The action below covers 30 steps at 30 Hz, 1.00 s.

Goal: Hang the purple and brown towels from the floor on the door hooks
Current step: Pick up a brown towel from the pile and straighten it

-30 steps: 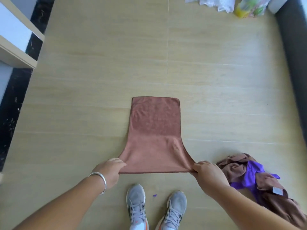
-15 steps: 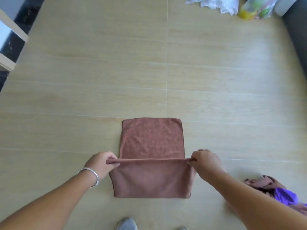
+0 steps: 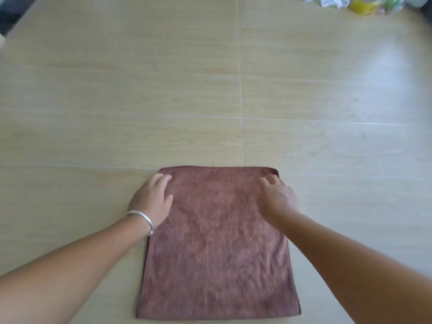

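Pale wood-look floor tiles [image 3: 304,90] fill the view, and the brown towel [image 3: 217,249] lies flat on them at 6 o'clock, folded into a neat rectangle with doubled edges showing along its near and left sides. Its long axis runs from 6 toward 12 o'clock, the near short edge close to the bottom of the view and the far short edge square to the tile seam beyond it.

Both hands rest on the towel's far end. The left hand [image 3: 150,202], a silver bangle [image 3: 142,219] on its wrist, lies palm down at the far left corner, fingers loosely spread, gripping nothing. The right hand [image 3: 278,197] sits at the far right corner, blurred, its fingers curved onto the cloth; I cannot tell whether it pinches the edge.

Half a second ago the hands held a fold line taut above the towel's middle; now that fold is laid down and the towel shows as a single layered rectangle.

Far off at 1 o'clock lie white crumpled material [image 3: 322,0] and a yellow-green package [image 3: 369,4].
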Each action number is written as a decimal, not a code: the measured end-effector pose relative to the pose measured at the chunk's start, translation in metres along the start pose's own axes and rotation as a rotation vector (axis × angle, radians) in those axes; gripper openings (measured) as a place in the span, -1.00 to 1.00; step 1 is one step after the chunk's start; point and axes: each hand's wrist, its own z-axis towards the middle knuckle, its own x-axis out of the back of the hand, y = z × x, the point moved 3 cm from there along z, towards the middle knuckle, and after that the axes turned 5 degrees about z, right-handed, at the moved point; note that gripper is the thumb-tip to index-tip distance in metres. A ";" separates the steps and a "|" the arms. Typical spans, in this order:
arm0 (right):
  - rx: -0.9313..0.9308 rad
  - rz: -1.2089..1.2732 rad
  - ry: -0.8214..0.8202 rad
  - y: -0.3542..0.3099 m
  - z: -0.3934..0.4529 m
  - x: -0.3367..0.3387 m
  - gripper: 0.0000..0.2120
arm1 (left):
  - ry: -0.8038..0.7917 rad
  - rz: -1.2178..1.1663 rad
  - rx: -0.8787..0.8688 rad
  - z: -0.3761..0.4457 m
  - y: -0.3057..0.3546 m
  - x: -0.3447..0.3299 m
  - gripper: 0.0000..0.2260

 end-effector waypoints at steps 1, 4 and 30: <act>0.076 -0.023 -0.051 -0.001 -0.015 -0.011 -0.59 | -0.041 0.057 -0.098 -0.018 0.008 -0.010 -0.51; 0.213 -0.090 -0.224 0.001 -0.051 -0.037 -0.44 | -0.256 0.251 -0.283 -0.063 0.026 -0.040 -0.39; 0.698 -0.324 -0.284 0.032 -0.139 -0.080 -0.14 | -0.328 0.598 -0.706 -0.134 -0.006 -0.043 -0.15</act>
